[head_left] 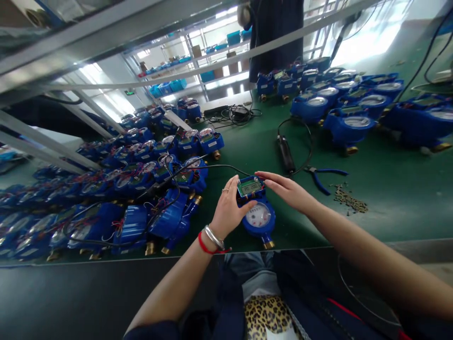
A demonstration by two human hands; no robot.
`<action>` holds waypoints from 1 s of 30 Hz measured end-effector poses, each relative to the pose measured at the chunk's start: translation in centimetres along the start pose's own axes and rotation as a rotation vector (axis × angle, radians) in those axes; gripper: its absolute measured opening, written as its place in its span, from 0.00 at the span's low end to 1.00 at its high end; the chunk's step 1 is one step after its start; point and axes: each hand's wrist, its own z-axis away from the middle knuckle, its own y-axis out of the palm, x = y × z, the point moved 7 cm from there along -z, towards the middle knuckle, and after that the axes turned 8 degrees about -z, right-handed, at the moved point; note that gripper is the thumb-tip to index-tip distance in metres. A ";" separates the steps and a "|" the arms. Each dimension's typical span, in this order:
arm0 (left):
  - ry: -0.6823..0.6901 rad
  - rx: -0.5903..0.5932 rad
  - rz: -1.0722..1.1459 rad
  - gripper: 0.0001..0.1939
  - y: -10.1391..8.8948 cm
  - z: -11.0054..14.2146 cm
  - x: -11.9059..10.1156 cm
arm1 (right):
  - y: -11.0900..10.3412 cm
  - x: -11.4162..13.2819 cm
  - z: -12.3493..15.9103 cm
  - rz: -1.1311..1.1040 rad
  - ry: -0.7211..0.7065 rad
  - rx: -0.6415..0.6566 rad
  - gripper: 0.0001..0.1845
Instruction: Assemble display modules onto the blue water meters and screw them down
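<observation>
A blue water meter (259,215) lies on the green bench in front of me, its round dial towards me and its brass end near the bench edge. Its top compartment is uncovered and shows a circuit board with a lit display (251,188). My left hand (229,208) grips the meter's left side, thumb across it between display and dial. Fingers stretched out and together, my right hand (288,189) rests at the top right corner of the display board. Whether its hidden fingertips pinch anything small does not show.
Rows of blue meters (166,212) with loose wires crowd the left; more meters (348,120) stand at the back right. Right of my work lie a black electric screwdriver (286,153) with cable, blue-handled pliers (320,182) and a pile of small screws (350,199). A shelf beam (106,42) hangs overhead.
</observation>
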 end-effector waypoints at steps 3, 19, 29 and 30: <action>-0.003 -0.017 0.013 0.36 0.0 -0.3 -0.2 | 0.9 0.0 0.4 0.006 -0.036 0.095 0.29; -0.055 -0.046 0.052 0.37 0.5 -0.7 -0.2 | 1.1 1.0 -0.4 0.262 -0.154 0.069 0.29; -0.009 -0.038 0.134 0.43 -0.1 -0.9 -0.9 | 1.4 0.8 -0.8 0.270 -0.120 0.099 0.31; 0.018 -0.036 0.136 0.41 -0.2 -0.9 -1.1 | 1.3 0.8 -0.9 0.269 -0.119 0.110 0.32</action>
